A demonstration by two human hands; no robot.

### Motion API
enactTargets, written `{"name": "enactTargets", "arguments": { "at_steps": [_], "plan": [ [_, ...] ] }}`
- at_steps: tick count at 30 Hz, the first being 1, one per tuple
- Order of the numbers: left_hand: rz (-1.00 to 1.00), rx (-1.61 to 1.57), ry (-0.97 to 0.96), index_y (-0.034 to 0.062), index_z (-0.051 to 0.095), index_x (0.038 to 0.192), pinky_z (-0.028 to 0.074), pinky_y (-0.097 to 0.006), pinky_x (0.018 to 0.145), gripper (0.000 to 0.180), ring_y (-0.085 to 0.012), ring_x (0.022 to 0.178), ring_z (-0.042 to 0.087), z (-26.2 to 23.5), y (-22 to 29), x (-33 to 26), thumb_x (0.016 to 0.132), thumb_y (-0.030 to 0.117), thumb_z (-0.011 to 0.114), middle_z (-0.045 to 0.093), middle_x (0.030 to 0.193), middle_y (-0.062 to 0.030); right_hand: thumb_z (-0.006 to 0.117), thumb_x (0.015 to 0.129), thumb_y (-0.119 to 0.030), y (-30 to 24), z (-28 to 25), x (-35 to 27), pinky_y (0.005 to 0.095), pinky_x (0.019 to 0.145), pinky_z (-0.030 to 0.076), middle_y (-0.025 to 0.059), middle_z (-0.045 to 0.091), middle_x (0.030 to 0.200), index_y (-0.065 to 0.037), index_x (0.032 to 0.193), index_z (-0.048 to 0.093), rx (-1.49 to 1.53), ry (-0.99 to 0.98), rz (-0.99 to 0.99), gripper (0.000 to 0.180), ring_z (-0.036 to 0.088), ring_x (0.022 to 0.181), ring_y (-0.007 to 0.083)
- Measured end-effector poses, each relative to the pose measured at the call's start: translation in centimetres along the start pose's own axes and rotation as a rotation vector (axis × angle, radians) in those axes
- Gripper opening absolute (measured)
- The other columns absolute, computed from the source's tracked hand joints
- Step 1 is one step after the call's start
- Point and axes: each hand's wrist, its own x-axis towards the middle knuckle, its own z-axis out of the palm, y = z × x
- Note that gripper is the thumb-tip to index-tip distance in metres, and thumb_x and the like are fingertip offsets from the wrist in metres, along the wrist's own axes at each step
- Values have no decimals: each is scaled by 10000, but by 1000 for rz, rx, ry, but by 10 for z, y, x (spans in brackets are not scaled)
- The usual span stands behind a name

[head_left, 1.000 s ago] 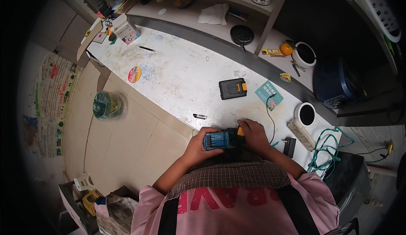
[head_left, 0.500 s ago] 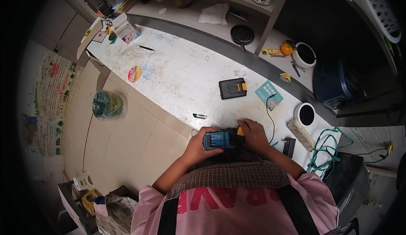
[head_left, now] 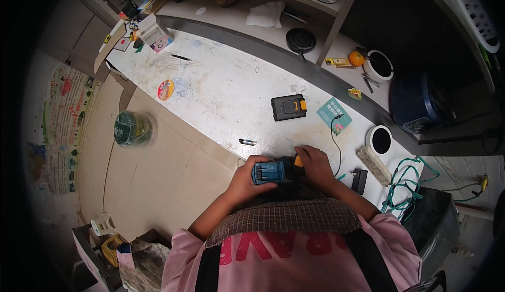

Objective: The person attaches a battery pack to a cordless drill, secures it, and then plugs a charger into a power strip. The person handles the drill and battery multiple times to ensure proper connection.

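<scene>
Hands on a blue power tool at the table edge

We hold a blue and black power tool [head_left: 273, 171] at the near edge of the white worktable [head_left: 221, 92], close to our chest. Our left hand [head_left: 251, 179] wraps the blue end, fingers curled shut around it. Our right hand [head_left: 315, 167] lies over the black part, fingers bent down onto the housing beside a small orange piece; we cannot tell how firmly they press.

Further out on the table, well apart from the tool, lies a black battery pack with an orange tab [head_left: 288, 107]. Just to its right sits a teal card [head_left: 334, 115], with a thin black cable [head_left: 335, 139] running across it toward our right hand. A small dark pen-like item [head_left: 247, 142] lies near the table edge, ahead of our left hand. To the right of our right hand we see a black adapter [head_left: 360, 180], a white power strip [head_left: 374, 165], a white cup [head_left: 380, 140] and a tangle of green cord [head_left: 402, 184]. A round sticker [head_left: 165, 89] marks the table's far left part.
</scene>
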Motion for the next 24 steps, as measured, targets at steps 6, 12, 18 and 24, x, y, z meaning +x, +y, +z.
{"name": "enactTargets", "arguments": {
  "at_steps": [6,12,18,24],
  "plan": [
    [73,-60,45,82,420,1195,466,-314,863,688,-214,1015,593,3,-6,1,649,191,825,592,1106,-113,768,597,-218,-1,-4,2,426,914,378,153,472,1195,-59,1293,436,33,-31,35,787,482,1090,315],
    [9,-198,-94,43,451,1225,449,-311,907,620,-171,1046,567,8,-24,14,694,80,769,582,1148,-93,787,577,-237,5,-6,3,406,928,396,173,466,1229,-52,1301,422,89,-62,107,831,492,1088,331],
    [-7,-140,114,35,625,1018,498,-299,779,302,-147,879,627,18,-22,36,726,46,701,663,953,-53,809,623,-258,10,-23,6,392,942,417,175,486,1219,-59,1315,410,348,22,249,823,486,1140,323],
    [260,331,7,41,556,929,508,-394,630,407,-366,704,623,-17,70,33,628,209,772,629,746,-149,786,663,-318,15,-67,10,354,879,483,166,479,1243,-32,1382,299,1481,67,259,914,538,1097,273]
  ]
}}
